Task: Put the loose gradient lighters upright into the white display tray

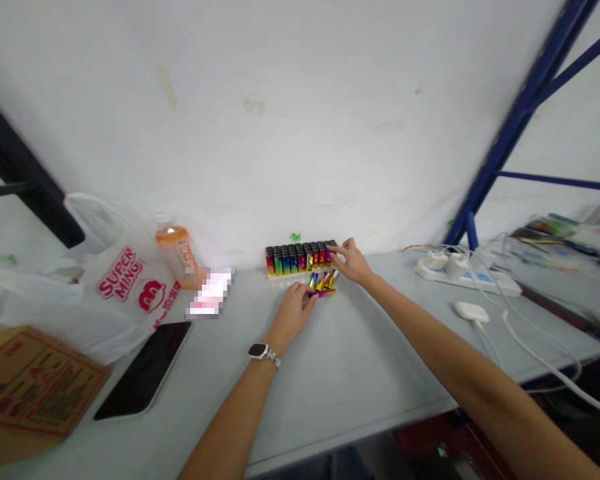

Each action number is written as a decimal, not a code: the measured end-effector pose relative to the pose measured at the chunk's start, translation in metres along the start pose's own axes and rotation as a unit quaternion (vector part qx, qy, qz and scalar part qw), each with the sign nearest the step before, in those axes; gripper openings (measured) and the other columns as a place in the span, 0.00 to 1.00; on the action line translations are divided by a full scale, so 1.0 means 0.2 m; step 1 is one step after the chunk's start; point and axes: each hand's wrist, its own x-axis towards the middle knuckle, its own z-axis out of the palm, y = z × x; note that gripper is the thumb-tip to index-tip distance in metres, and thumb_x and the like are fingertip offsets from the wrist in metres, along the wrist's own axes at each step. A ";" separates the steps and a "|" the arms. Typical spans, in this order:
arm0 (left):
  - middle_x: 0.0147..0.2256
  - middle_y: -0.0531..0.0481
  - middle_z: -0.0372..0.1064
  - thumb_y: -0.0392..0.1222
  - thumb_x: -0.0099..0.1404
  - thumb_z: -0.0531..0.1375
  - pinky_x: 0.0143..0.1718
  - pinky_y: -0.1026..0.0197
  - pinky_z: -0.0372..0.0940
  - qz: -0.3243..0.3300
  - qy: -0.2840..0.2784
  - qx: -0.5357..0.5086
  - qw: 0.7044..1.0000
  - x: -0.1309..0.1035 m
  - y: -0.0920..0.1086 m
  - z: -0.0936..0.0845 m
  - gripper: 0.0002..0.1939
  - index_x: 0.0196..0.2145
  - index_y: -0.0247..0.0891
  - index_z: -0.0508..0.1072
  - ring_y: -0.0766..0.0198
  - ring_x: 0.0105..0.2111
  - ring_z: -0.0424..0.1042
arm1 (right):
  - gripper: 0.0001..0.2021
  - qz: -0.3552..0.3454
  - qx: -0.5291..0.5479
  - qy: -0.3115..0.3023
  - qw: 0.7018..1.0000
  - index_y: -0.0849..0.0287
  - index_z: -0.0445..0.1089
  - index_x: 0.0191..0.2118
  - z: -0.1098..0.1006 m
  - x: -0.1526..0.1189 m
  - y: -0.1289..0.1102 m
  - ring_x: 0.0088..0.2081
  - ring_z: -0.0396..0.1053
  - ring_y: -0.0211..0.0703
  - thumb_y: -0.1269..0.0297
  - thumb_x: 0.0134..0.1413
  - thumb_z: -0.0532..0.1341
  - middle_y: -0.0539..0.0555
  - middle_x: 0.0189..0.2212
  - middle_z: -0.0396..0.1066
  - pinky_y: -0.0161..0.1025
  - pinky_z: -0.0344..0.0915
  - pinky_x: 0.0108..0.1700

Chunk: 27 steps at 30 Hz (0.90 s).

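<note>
A pale tray (276, 276) stands against the wall, packed with rows of shiny, many-coloured lighters (293, 261) with black tops, upright. My right hand (353, 261) is at the tray's right end, thumb and fingers closed around a lighter in the front row. In front of the tray, my left hand (294, 308) pinches a purple-and-yellow lighter (326, 292) that points to the right. Several loose gold and coloured lighters (325, 279) lie between the left hand and the tray. The left fingers partly cover the held lighter.
To the left are a black phone (145, 370), a cardboard box (35, 393), a white plastic bag (115, 287), an orange drink bottle (177, 250) and a blurred-out bright rectangle (211, 293). On the right, a power strip (473, 278), a white charging case (471, 311) and cables lie by a blue frame (500, 140).
</note>
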 end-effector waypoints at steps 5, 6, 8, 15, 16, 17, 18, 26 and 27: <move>0.38 0.47 0.70 0.47 0.67 0.58 0.35 0.62 0.67 -0.033 0.100 -0.116 0.988 0.01 0.05 0.00 0.10 0.38 0.37 0.72 0.62 0.37 0.71 | 0.25 0.048 0.055 0.033 0.997 0.56 0.62 0.63 -0.01 -0.16 -0.16 0.42 0.67 0.50 0.54 0.63 0.56 0.59 0.43 0.60 0.48 0.66 0.51; 0.38 0.48 0.70 0.48 0.67 0.58 0.35 0.63 0.67 -0.044 0.118 -0.149 0.981 0.02 0.07 0.00 0.11 0.38 0.37 0.71 0.63 0.37 0.71 | 0.24 0.057 0.089 0.046 0.993 0.55 0.63 0.62 -0.01 -0.19 -0.20 0.41 0.67 0.48 0.53 0.63 0.55 0.58 0.42 0.61 0.47 0.66 0.50; 0.37 0.48 0.72 0.52 0.67 0.58 0.37 0.63 0.67 -0.061 0.141 -0.231 0.961 0.02 0.09 0.01 0.14 0.38 0.38 0.69 0.64 0.37 0.72 | 0.21 0.073 0.149 0.059 0.984 0.56 0.66 0.57 -0.01 -0.25 -0.27 0.37 0.66 0.45 0.52 0.64 0.53 0.56 0.39 0.63 0.44 0.66 0.45; 0.20 0.64 0.56 0.63 0.65 0.54 0.19 0.70 0.57 -0.125 0.130 -0.446 0.877 0.01 0.19 0.03 0.21 0.38 0.43 0.59 0.74 0.15 0.57 | 0.20 0.143 0.302 0.050 0.941 0.56 0.69 0.46 -0.01 -0.32 -0.38 0.31 0.64 0.42 0.46 0.63 0.52 0.51 0.30 0.68 0.38 0.62 0.34; 0.19 0.65 0.53 0.64 0.65 0.55 0.16 0.71 0.51 -0.142 0.112 -0.446 0.877 0.01 0.19 0.03 0.21 0.37 0.42 0.59 0.75 0.13 0.52 | 0.20 0.153 0.320 0.047 0.934 0.56 0.70 0.45 -0.01 -0.32 -0.37 0.30 0.64 0.42 0.45 0.63 0.53 0.51 0.29 0.68 0.37 0.62 0.34; 0.18 0.65 0.50 0.63 0.64 0.56 0.15 0.71 0.46 -0.155 0.095 -0.437 0.881 0.01 0.20 0.03 0.21 0.36 0.42 0.60 0.76 0.13 0.48 | 0.20 0.160 0.334 0.045 0.928 0.56 0.70 0.43 0.00 -0.32 -0.37 0.30 0.63 0.42 0.44 0.62 0.53 0.50 0.29 0.68 0.37 0.61 0.33; 0.17 0.65 0.49 0.63 0.63 0.57 0.15 0.71 0.43 -0.161 0.086 -0.420 0.889 0.01 0.20 0.04 0.21 0.34 0.41 0.62 0.76 0.13 0.45 | 0.21 0.164 0.345 0.044 0.923 0.56 0.70 0.42 0.00 -0.32 -0.37 0.29 0.63 0.42 0.44 0.61 0.53 0.50 0.28 0.68 0.37 0.61 0.32; 0.20 0.62 0.59 0.39 0.59 0.61 0.20 0.69 0.52 -0.103 0.095 -0.219 0.966 -0.03 0.19 0.09 0.20 0.50 0.40 0.67 0.72 0.17 0.57 | 0.22 0.159 0.359 0.035 0.919 0.56 0.72 0.39 0.03 -0.34 -0.36 0.28 0.61 0.41 0.43 0.62 0.52 0.49 0.25 0.63 0.35 0.59 0.29; 0.21 0.61 0.61 0.38 0.60 0.60 0.21 0.69 0.53 -0.100 0.092 -0.210 0.968 -0.03 0.19 0.09 0.20 0.51 0.40 0.66 0.71 0.18 0.58 | 0.22 0.157 0.360 0.033 0.919 0.56 0.72 0.39 0.03 -0.34 -0.36 0.28 0.61 0.41 0.43 0.63 0.52 0.49 0.25 0.63 0.35 0.59 0.29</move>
